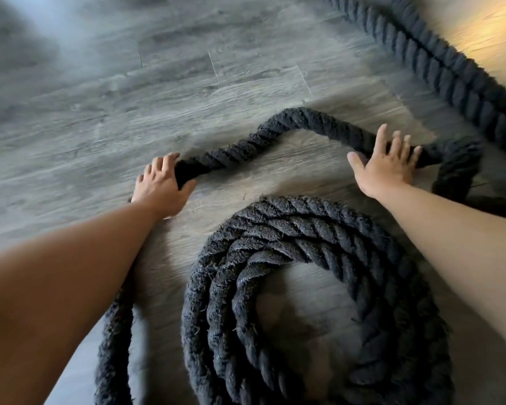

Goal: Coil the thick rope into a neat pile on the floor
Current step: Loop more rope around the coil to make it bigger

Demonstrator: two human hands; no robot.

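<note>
Left hand (161,187) grips and right hand (390,168) presses one thick rope (231,156).

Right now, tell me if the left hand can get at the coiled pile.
Probably yes. The left hand grips the loose rope just beyond the coiled pile, with only bare floor between them; it would need to let go first.

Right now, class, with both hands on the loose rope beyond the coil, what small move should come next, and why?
Probably pull the loose stretch in against the outer turn of the coil. The left hand grips it, the right hand rests on it with straight fingers, and bare floor separates the wavy stretch from the coil.
</note>
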